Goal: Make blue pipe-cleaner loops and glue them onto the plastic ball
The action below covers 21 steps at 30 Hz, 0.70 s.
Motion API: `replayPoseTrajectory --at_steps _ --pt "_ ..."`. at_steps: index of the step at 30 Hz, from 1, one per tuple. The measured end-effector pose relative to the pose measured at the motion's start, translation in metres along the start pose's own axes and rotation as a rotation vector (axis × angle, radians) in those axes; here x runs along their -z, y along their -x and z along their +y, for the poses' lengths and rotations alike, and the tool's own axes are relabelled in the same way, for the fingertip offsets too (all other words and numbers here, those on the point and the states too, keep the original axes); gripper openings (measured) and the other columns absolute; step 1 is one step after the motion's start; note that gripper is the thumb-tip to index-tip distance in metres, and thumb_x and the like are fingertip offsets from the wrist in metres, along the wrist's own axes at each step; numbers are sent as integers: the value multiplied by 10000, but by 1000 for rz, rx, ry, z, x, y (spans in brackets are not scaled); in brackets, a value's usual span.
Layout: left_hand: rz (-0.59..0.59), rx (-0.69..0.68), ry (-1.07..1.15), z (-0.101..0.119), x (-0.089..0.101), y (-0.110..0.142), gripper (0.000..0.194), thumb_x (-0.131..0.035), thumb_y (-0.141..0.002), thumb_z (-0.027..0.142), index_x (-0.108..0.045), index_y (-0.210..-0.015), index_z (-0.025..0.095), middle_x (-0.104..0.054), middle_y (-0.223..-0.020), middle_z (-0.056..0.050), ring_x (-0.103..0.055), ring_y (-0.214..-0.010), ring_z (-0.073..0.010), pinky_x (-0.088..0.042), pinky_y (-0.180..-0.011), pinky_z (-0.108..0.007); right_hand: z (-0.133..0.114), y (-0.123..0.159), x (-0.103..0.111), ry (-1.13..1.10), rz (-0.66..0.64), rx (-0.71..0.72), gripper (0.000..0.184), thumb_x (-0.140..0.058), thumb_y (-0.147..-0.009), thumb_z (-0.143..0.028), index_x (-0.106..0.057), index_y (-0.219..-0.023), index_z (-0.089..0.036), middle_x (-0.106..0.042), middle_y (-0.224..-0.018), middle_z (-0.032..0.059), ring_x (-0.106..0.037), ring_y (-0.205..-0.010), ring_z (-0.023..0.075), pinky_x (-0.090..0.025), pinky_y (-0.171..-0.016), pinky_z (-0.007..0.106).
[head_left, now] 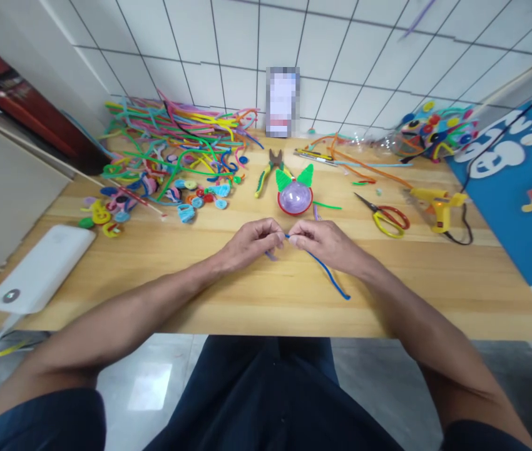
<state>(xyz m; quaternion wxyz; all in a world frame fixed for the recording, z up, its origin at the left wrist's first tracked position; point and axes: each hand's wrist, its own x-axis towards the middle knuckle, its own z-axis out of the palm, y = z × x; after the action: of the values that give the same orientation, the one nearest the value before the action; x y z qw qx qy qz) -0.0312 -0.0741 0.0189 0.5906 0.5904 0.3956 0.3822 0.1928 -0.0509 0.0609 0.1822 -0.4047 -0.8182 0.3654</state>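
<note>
Between my two hands a blue pipe cleaner [326, 270] is pinched, its long end trailing down to the right over the table. My left hand [255, 243] is closed on its short end, fingertips nearly touching those of the other hand. My right hand [325, 243] grips it just beside. A purple pipe cleaner piece [271, 255] shows under my left fingers; whether it is held, I cannot tell. Just beyond my hands stands a clear purplish ball [295, 196] with a red rim and two green leaf-like ears [304, 178].
Pliers [273, 168] lie behind the ball. Scissors [383, 216] and a yellow glue gun [439, 203] are at right. Heaped pipe cleaners [176, 125] and coiled pieces [195, 200] fill the back left. A white power bank [43, 266] sits left; a phone [283, 103] leans on the wall.
</note>
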Motion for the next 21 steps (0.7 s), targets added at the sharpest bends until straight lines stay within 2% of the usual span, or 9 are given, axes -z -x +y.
replayPoseTrajectory --at_steps 4,7,12,17,21 --pt "78 -23 20 -2 -1 0 254 -758 -862 404 -674 -849 164 -692 -763 -3 -622 -703 -125 -532 -690 -254 1 1 1 -54 18 -66 180 -630 -936 -369 -691 -866 -214 -611 -716 -28 -512 -660 140 -352 -659 290" --pt "72 -17 12 -2 0 0 267 -751 -868 423 -684 -859 164 -691 -771 -6 -616 -715 -131 -516 -702 -260 4 2 1 -62 32 -80 168 -646 -922 -352 -670 -824 -217 -616 -712 -18 -516 -660 145 -355 -655 296" --pt "22 24 -103 10 3 -1 294 -736 -835 449 -706 -817 158 -610 -727 19 -526 -688 -125 -430 -656 -258 6 2 1 -17 5 18 101 -636 -918 -244 -676 -831 -212 -633 -707 -24 -535 -658 134 -365 -674 289" --pt "-103 213 -116 22 5 -2 287 -738 -781 438 -718 -797 152 -526 -618 51 -405 -580 -90 -312 -565 -240 3 1 -1 92 -29 129 96 -651 -936 -189 -705 -857 -196 -660 -735 -20 -559 -683 124 -360 -688 274" --pt "-154 363 29 23 4 -1 253 -795 -701 382 -709 -784 159 -505 -567 63 -339 -490 -63 -229 -486 -235 1 1 -5 115 -26 146 97 -660 -940 -170 -723 -870 -196 -694 -769 -11 -575 -694 125 -367 -689 270"
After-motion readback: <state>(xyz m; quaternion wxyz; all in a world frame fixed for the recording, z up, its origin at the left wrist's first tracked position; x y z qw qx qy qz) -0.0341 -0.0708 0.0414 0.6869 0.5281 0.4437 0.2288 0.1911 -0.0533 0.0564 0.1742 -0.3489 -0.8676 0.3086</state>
